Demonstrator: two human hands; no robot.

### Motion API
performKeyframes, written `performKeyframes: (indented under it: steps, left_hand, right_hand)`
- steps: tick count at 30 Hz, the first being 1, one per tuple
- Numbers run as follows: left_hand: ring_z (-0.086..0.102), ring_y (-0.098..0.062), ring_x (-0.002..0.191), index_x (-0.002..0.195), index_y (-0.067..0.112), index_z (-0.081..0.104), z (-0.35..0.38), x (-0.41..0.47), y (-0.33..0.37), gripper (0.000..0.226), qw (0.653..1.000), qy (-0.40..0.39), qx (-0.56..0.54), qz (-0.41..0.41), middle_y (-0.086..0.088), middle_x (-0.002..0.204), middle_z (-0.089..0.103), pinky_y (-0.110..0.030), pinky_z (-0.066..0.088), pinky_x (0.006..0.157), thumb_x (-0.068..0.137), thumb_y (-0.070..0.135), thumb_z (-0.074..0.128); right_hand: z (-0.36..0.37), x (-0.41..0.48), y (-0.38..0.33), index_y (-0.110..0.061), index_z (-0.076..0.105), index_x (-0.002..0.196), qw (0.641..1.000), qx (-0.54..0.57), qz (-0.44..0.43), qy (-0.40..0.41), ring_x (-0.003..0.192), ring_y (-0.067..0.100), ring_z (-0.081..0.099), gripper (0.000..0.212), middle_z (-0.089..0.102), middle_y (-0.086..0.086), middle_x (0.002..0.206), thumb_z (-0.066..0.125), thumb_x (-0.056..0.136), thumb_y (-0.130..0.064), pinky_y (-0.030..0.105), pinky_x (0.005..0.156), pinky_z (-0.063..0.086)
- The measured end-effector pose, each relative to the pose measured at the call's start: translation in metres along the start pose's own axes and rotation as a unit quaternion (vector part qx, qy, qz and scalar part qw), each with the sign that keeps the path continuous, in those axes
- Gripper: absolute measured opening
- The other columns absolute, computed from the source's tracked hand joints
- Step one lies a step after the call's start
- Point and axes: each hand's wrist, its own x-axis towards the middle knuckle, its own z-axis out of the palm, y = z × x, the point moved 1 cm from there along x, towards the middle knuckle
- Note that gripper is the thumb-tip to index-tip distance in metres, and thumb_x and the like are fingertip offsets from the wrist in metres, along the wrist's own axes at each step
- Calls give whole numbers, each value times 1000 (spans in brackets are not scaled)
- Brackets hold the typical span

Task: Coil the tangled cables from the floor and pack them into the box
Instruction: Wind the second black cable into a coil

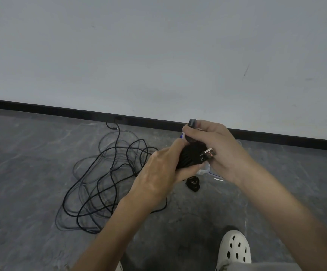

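Observation:
A tight black coiled cable (191, 156) sits between both hands at chest height, its USB plug (209, 153) sticking out to the right. My left hand (158, 171) grips the coil's left end. My right hand (215, 147) holds the right end, fingers curled over the top. A tangle of black cables (104, 182) lies spread on the grey floor to the left. Behind my hands, a clear plastic box (206, 170) with a purple edge shows only in part. A small coiled black cable (193, 183) lies on the floor beside it.
A white wall with a black skirting board (61, 110) runs across the back. My white perforated shoe (235, 249) is at the bottom right. Grey marbled floor surrounds the cables.

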Motion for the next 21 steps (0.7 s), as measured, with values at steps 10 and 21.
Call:
performKeyframes:
  steps: [10, 21]
  left_hand:
    - [48, 7, 52, 91, 16, 49, -2, -1, -5, 33, 999, 14, 17, -25, 20, 64, 41, 2, 37, 58, 80, 26, 78]
    - [50, 22, 61, 93, 0, 57, -3, 1, -5, 36, 999, 34, -18, 14, 19, 61, 49, 2, 36, 54, 81, 31, 72]
  right_hand:
    - [-5, -1, -2, -10, 70, 88, 996, -60, -43, -47, 73, 8, 61, 9, 66, 2, 77, 61, 90, -12, 16, 62, 47]
    - [-6, -2, -6, -2, 72, 99, 986, -113, -60, -108, 98, 15, 67, 29, 73, 11, 102, 44, 94, -1, 18, 80, 50]
